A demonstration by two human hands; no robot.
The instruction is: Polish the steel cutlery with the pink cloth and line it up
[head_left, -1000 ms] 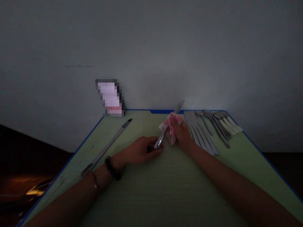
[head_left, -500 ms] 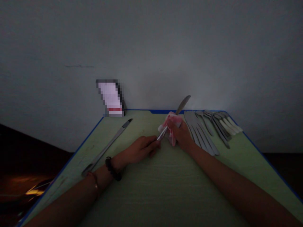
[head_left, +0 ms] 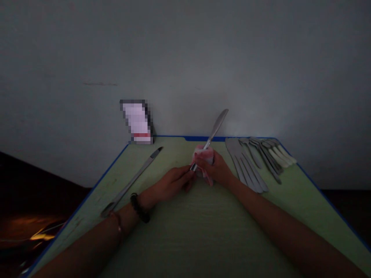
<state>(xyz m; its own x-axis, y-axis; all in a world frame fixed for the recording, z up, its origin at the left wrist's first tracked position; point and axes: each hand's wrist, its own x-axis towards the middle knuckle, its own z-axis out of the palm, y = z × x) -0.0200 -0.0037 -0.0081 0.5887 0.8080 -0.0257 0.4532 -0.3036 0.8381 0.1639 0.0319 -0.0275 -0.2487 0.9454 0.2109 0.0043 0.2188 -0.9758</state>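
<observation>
A metal table knife (head_left: pixel 218 126) slants up over the table's far edge, its blade pointing up and to the right. My left hand (head_left: pixel 177 180) is closed on the handle end. Around the handle, close by the left fingers, my right hand (head_left: pixel 216 165) grips a pink and white cloth (head_left: pixel 203 155). The cloth hides the middle of the knife. Left of my hands another knife (head_left: pixel 135 178) lies slantwise on the table, near my left forearm. To the right, several table knives (head_left: pixel 246 166) lie side by side.
Several spoons or forks (head_left: pixel 265 154) lie at the far right, some with pale handles (head_left: pixel 282 152). A blurred-out phone-like screen (head_left: pixel 137 121) leans on the wall (head_left: pixel 185 58) at the back left. The pale green table (head_left: pixel 185 239) has a blue edge.
My right hand and the cloth have slid down the knife toward my left hand. More of the blade shows now, while the left hand has barely moved.
</observation>
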